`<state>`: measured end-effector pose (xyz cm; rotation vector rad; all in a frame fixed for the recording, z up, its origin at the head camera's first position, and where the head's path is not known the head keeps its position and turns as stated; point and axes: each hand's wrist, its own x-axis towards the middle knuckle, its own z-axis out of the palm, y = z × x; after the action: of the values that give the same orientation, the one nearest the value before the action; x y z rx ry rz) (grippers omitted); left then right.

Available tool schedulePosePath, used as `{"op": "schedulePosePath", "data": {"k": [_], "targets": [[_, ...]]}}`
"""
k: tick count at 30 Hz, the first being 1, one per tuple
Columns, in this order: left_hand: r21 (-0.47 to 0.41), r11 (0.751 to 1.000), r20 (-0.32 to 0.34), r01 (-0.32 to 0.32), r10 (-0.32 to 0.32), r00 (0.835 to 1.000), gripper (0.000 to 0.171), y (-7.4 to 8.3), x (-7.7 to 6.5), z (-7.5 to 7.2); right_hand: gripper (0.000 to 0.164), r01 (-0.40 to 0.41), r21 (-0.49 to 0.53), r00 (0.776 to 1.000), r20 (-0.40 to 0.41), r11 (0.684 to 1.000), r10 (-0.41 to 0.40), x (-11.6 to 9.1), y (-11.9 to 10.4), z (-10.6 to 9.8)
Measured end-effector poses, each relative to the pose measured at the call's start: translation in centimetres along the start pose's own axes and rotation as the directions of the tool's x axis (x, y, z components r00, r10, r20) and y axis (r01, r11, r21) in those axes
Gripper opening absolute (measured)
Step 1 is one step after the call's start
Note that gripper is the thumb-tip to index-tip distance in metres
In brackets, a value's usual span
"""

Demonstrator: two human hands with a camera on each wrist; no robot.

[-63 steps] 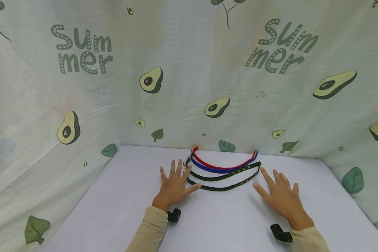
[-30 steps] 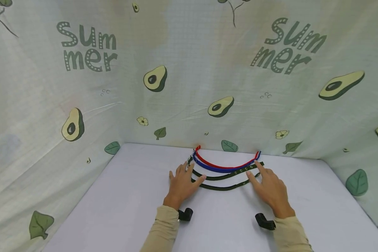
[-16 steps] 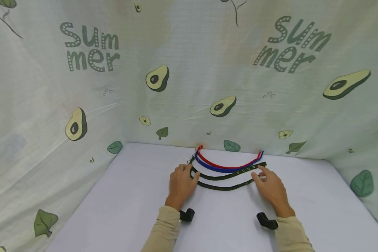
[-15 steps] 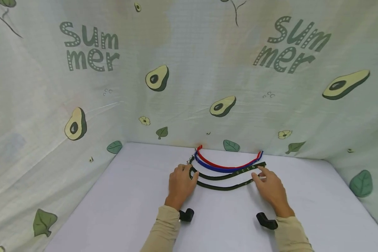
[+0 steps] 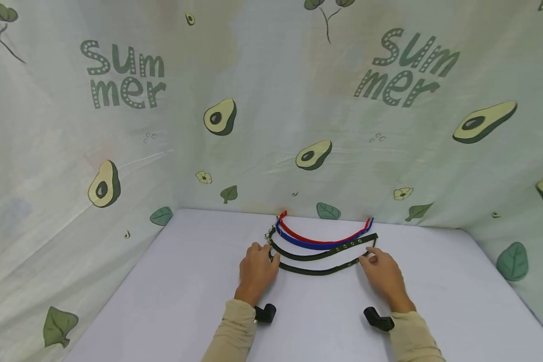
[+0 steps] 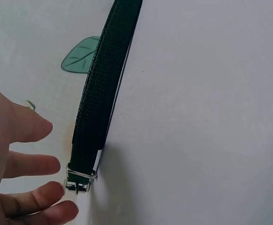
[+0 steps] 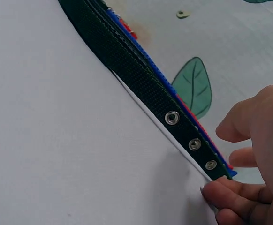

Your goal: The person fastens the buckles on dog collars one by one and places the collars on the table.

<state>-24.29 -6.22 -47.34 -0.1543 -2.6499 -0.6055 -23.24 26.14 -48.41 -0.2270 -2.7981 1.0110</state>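
Two dark green webbing collars curve across the white table: a front collar (image 5: 314,272) and one behind it (image 5: 305,258). My left hand (image 5: 256,271) is bent at the front collar's left end. In the left wrist view its fingertips (image 6: 56,190) stand right beside the metal buckle (image 6: 78,185), which shows uncovered. My right hand (image 5: 384,274) pinches the front collar's right end between thumb and index finger. Its fingertips (image 7: 216,192) cover the tip of the strap in the right wrist view, just past the silver eyelets (image 7: 194,144).
A blue collar (image 5: 317,246) and a red collar (image 5: 303,238) lie behind the green ones, close to the wall. A pale cloth (image 5: 262,100) printed with avocados and leaves hangs behind the white table (image 5: 181,301). Black wrist devices (image 5: 265,313) sit at both sleeves.
Both hands have come inward from a flat, spread pose to the front collar's two ends. Their fingers have bent, and the right thumb and index finger have drawn together at the strap.
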Motion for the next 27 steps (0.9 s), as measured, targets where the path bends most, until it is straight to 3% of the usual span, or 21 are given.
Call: {"op": "schedulePosePath", "data": {"k": [4,16,21,27], "targets": [[-0.001,1.000,0.034,0.013,-0.013,0.999,0.033,0.0,-0.1,0.1,0.055,0.016,-0.042,1.000,0.017,0.999,-0.016,0.2,0.1,0.5],[0.043,0.998,0.085,-0.042,0.038,0.996,0.030,-0.1,0.0,0.3,0.048,0.091,-0.125,0.996,0.011,0.988,-0.090,-0.4,-0.4,0.7],[0.081,0.995,0.109,-0.054,0.045,0.993,0.027,-0.4,-0.2,0.4,0.041,0.117,-0.106,0.993,-0.012,0.987,-0.119,-0.7,-0.5,0.8],[0.017,1.000,0.115,-0.017,0.015,0.993,0.024,-0.7,0.1,0.3,0.028,0.113,-0.088,0.991,-0.059,0.990,-0.118,-1.0,-0.5,0.8]]}}
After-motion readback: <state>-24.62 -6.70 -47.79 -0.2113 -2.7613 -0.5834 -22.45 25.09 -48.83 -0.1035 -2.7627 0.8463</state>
